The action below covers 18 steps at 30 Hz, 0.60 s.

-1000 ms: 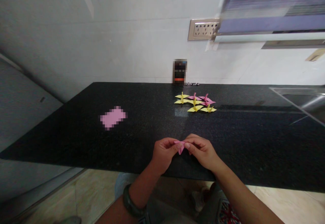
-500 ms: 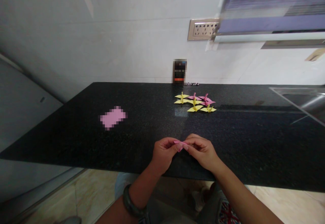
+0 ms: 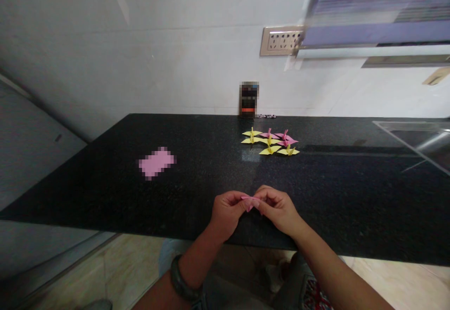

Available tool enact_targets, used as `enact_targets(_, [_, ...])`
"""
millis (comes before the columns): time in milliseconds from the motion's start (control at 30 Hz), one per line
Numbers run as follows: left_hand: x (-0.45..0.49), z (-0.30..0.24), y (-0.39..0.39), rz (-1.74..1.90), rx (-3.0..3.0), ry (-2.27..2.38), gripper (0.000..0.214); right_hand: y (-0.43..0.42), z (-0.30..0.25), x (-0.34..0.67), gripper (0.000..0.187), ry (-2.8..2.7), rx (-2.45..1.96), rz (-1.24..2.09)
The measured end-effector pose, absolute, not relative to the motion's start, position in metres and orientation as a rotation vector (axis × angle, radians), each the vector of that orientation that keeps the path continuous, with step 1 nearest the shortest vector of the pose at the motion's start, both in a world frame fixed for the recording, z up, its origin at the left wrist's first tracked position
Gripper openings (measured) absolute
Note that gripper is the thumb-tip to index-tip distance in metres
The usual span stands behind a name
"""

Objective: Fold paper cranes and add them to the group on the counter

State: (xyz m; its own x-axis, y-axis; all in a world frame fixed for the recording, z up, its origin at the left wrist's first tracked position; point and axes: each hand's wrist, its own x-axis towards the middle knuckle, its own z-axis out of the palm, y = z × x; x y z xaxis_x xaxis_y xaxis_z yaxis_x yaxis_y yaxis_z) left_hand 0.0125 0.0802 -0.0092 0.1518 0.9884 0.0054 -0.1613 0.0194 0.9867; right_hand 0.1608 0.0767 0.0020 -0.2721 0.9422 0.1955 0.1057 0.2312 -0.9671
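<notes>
My left hand (image 3: pixel 227 212) and my right hand (image 3: pixel 278 208) meet over the near edge of the black stone counter (image 3: pixel 105 183). Both pinch a small folded pink paper piece (image 3: pixel 249 201) between thumbs and fingertips; most of it is hidden by my fingers. Farther back on the counter lies a cluster of several finished paper cranes (image 3: pixel 270 142), yellow and pink. A dark bracelet sits on my left wrist.
A blurred pink rectangle (image 3: pixel 156 162) lies on the counter to the left. A dark blurred object (image 3: pixel 249 99) stands against the white wall, under a socket strip (image 3: pixel 281 41). A steel sink (image 3: pixel 422 142) is at the far right. Floor tiles show below the counter edge.
The pink paper shows less between my fingers than a second ago; its lower tip is now tucked in. My hands stayed in the same place.
</notes>
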Motion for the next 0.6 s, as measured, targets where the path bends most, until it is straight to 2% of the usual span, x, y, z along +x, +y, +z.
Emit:
enact_targets(233, [0.0125, -0.0053, 0.0793, 1.199, 1.128, 0.976, 0.011, 0.0771, 0.0012, 0.1596, 0.016, -1.618, -1.028, 1.049])
enact_targets(600, [0.0079, -0.0126, 0.0814, 1.151, 1.173, 0.945, 0.03, 0.078, -0.0008, 0.1607, 0.016, -1.578, -1.001, 1.127])
